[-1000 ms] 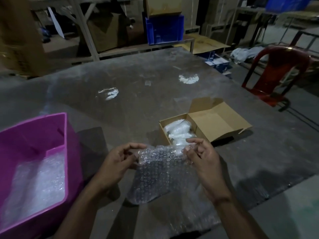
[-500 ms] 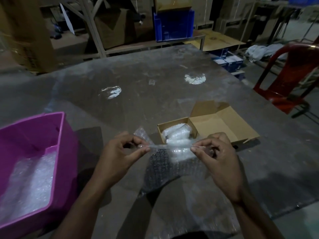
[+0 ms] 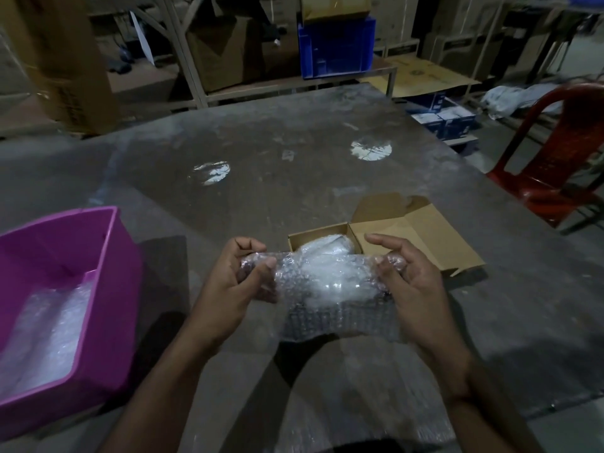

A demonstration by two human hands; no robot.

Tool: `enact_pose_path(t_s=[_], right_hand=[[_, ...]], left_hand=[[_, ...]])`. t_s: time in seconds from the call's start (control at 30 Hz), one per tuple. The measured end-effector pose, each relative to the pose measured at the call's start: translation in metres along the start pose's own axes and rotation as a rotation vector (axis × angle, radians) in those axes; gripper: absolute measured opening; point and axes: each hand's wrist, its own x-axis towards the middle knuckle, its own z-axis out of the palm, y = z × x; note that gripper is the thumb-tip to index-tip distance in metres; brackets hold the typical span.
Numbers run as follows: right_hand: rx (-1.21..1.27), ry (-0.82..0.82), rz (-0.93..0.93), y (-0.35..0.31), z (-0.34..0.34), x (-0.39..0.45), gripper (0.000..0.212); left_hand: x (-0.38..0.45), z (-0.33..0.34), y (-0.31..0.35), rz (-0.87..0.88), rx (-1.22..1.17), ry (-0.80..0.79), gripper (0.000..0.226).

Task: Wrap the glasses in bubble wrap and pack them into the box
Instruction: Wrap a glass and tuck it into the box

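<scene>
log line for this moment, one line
step: wrapping | left hand + right hand: gripping bubble wrap ends | box: open, part filled

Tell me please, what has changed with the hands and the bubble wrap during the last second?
The bubble wrap sheet, hanging flat a second ago, is now rolled into a bundle. The left hand and the right hand have shifted from pinching its top edge to gripping its two ends, just in front of the cardboard box. The box, the wrapped pieces inside it and the pink bin stayed in place.
</scene>
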Motion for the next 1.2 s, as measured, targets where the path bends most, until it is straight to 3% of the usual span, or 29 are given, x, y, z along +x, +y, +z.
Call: enact_pose_path(t_s=[0.2, 0.27, 0.33, 0.5, 0.67, 0.83, 1.0, 1.2], right_hand=[[0.038, -0.11, 0.108, 0.004, -0.018, 0.007, 0.018], [0.04, -0.162, 0.109, 0.002, -0.021, 0.007, 0.026], [0.019, -0.177, 0.09, 0.003, -0.024, 0.01, 0.036], [-0.029, -0.139, 0.037, 0.005, -0.028, 0.017, 0.028], [-0.018, -0.141, -0.001, -0.001, -0.03, 0.024, 0.032], [-0.073, -0.143, -0.051, -0.003, -0.029, 0.03, 0.025], [-0.368, -0.129, -0.204, -0.002, -0.03, 0.036, 0.005], [-0.294, -0.148, -0.192, -0.002, -0.029, 0.038, 0.004]], left_hand=[[-0.003, 0.014, -0.004, 0.017, 0.006, 0.141, 0.016], [-0.004, 0.018, -0.003, 0.041, 0.007, 0.157, 0.02], [-0.006, 0.021, -0.001, 0.042, -0.024, 0.135, 0.028], [-0.007, 0.023, 0.005, -0.019, -0.123, 0.024, 0.025], [-0.004, 0.031, 0.012, 0.054, 0.036, 0.057, 0.034], [0.002, 0.026, 0.015, 0.1, 0.123, 0.108, 0.026], [0.009, 0.017, 0.015, 0.221, 0.367, 0.118, 0.011], [0.01, 0.015, 0.016, 0.162, 0.278, 0.016, 0.005]])
